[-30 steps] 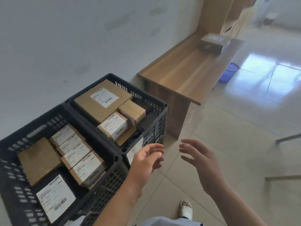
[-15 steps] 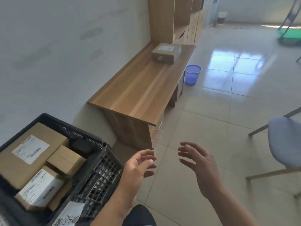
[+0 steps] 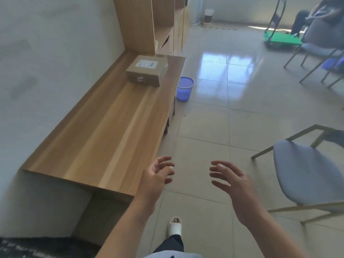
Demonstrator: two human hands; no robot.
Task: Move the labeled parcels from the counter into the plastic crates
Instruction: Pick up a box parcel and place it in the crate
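One brown cardboard parcel with a white label on top lies at the far end of the long wooden counter. My left hand and my right hand hover side by side over the floor near the counter's front corner, palms facing each other, fingers spread and relaxed, holding nothing. The parcel is well beyond both hands. Only a dark rim of a black plastic crate shows at the bottom left corner.
A wooden shelf unit rises behind the parcel. A blue bucket stands on the tiled floor beside the counter's far end. A grey chair is close on the right, more chairs, a green trolley and a seated person farther back.
The view has swung right and forward, away from the crates and along the counter. The crates have almost left the frame. Both hands stay empty in front of me.
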